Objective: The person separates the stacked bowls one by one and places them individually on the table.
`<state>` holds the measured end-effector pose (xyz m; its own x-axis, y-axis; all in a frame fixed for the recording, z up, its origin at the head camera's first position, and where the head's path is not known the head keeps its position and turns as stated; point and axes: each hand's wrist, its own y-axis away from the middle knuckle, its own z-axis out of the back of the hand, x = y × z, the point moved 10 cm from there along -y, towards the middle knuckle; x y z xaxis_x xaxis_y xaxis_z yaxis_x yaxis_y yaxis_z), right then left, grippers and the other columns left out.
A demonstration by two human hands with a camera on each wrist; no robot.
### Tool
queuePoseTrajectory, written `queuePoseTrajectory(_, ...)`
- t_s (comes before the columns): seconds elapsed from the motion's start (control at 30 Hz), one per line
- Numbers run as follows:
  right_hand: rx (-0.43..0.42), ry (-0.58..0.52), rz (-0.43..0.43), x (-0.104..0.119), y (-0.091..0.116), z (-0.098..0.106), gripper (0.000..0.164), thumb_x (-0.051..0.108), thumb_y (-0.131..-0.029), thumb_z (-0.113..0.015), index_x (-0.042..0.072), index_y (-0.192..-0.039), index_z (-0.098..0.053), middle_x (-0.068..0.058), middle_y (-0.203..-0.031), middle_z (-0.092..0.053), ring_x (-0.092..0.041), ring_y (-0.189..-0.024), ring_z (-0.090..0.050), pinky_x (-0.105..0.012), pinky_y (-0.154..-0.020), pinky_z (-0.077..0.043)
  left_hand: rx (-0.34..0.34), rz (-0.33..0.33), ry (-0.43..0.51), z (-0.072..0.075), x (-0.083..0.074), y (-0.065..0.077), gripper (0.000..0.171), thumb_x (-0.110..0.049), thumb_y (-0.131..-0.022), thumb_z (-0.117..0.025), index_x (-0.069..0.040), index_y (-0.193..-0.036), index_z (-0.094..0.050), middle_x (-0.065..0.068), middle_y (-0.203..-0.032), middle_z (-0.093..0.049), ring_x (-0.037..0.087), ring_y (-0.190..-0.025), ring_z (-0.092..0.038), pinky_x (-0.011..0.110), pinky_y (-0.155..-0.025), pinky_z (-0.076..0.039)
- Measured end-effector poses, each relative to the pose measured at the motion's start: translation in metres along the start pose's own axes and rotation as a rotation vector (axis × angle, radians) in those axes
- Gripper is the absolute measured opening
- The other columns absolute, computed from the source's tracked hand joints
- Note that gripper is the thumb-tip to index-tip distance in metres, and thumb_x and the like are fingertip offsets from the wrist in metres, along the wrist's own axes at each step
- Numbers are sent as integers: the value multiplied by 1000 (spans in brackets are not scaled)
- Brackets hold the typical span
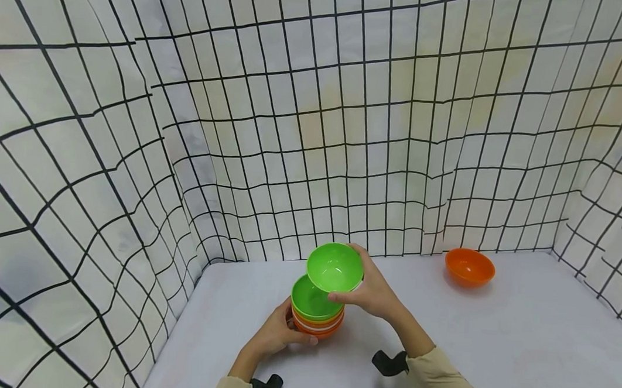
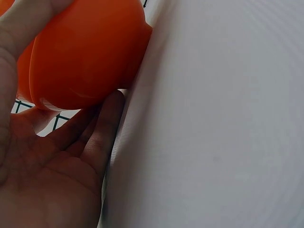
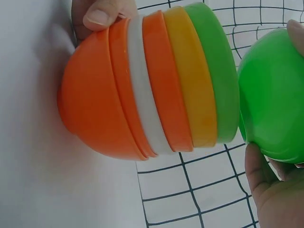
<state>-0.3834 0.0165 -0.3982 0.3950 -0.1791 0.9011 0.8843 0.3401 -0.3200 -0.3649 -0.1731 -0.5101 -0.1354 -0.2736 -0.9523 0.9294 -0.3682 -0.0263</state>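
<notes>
Currently the left hand (image 1: 277,333) curls round a stack of nested bowls (image 1: 318,307) on the worktop (image 1: 546,347), inner ones showing only as bands, while the right hand (image 1: 370,288), partly hidden, pinches a green bowl (image 1: 335,267) at the stack's one o'clock, and an orange bowl (image 1: 469,268) sits between two and three.

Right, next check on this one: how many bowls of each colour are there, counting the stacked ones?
Orange bowls: 4 (3 in the stack, plus the lone bowl)
White bowl: 1 (stacked)
Yellow bowl: 1 (stacked)
Green bowls: 2 (1 topping the stack, 1 in the right hand)
Total: 8
</notes>
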Motion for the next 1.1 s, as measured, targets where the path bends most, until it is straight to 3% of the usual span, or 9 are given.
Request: queuePoseTrajectory(1.1, -145, 85, -158, -39, 0, 81, 111, 34, -73, -93, 17, -158, -24, -15, -152, -43, -39, -130, -52, -49, -101, -58, -6, 5, 44, 1, 4, -2, 105, -12, -70, -95, -23, -156, -37, 4, -149, -54, 29, -140, -52, 49, -122, -40)
